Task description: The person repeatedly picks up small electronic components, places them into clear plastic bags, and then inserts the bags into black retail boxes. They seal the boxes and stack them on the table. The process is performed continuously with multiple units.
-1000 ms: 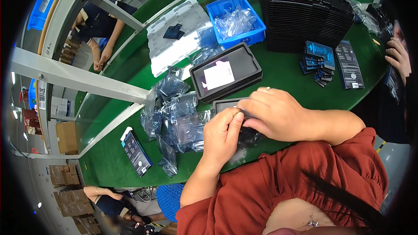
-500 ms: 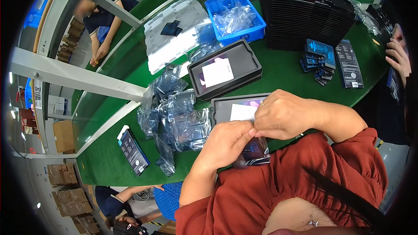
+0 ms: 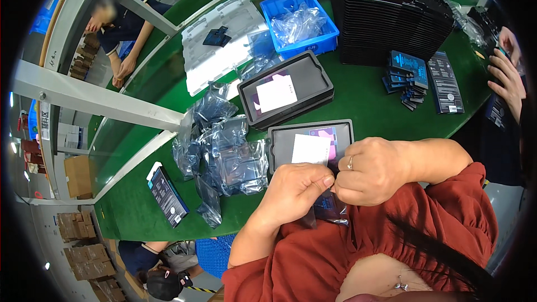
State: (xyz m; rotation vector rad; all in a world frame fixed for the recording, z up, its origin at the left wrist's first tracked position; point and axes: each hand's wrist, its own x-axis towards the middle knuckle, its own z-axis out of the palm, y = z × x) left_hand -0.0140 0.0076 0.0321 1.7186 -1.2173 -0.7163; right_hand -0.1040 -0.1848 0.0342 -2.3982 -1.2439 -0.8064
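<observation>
Low in front of me hangs a clear plastic bag (image 3: pixel 331 211) with a dark flat piece bearing blue print inside. My left hand (image 3: pixel 296 190) is closed, thumb and forefinger pinching the bag's upper edge. Right beside it my right hand (image 3: pixel 370 170), a ring on one finger, is pinched shut on the same edge. Just beyond the hands lies a black tray (image 3: pixel 279 134), partly covered by them, holding a white card (image 3: pixel 311 149) over a purple-printed sheet. To its left is a pile of bagged dark flat pieces (image 3: pixel 238 162).
Behind stand more stacked black trays (image 3: pixel 321 92), a blue bin (image 3: pixel 310 47) of clear bags and a tall black tray stack (image 3: pixel 391 28). Dark blue flat pieces (image 3: pixel 408 72) and slim boxes (image 3: pixel 446 86) lie right. A white frame post (image 3: pixel 106 98) crosses left. A co-worker's hands (image 3: pixel 506 70) work far right.
My hands have come slightly nearer to me with the bag, uncovering more of the tray and card. My right hand has turned, its fingers curled tighter.
</observation>
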